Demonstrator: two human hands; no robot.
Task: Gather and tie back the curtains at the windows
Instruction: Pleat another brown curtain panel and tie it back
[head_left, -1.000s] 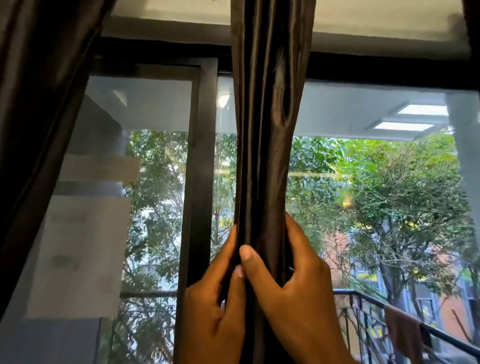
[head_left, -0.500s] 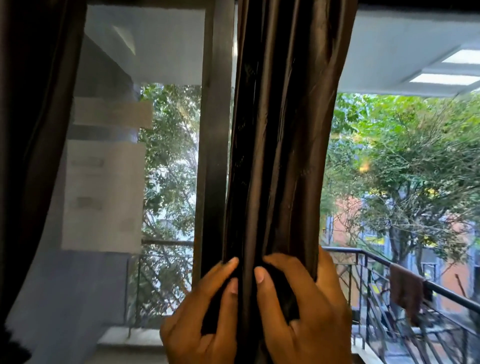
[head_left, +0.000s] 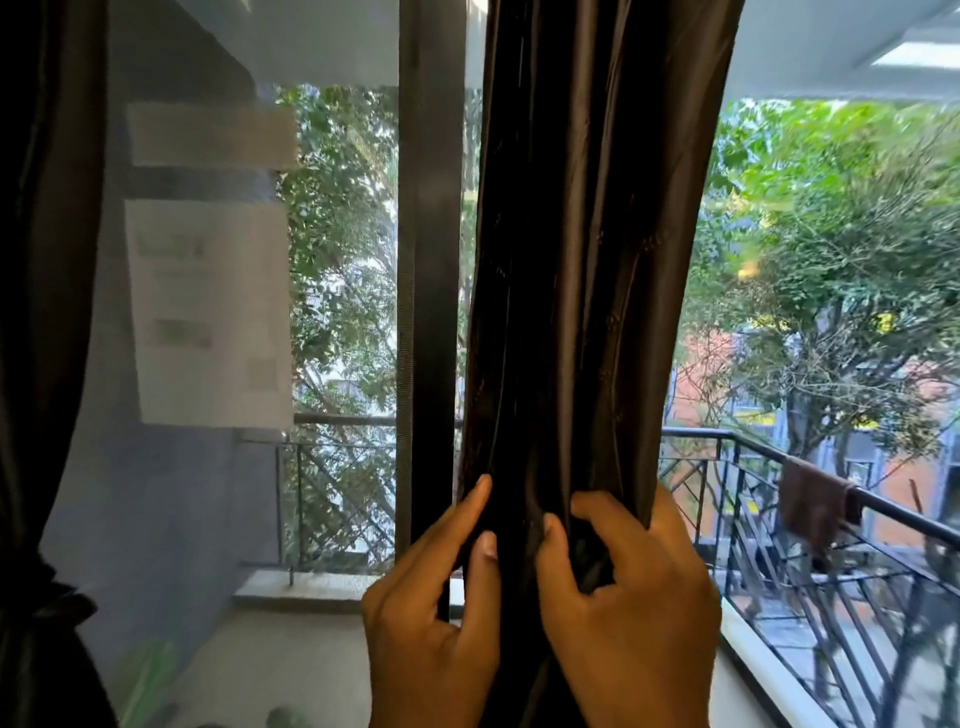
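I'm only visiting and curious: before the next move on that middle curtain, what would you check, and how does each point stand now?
1. Middle curtain bunched into one column: ok.
2. Left hand gripping its left edge: ok.
3. Right hand curled into the folds: ok.
4. Tie-back within reach: cannot tell, none visible.
5. Left curtain already cinched: ok, it looks tied low down.
6. Window frame free of fabric: ok.

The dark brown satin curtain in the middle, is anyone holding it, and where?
Yes. Both hands grip the gathered dark brown satin curtain low down: left hand on its left edge, right hand on its right folds.
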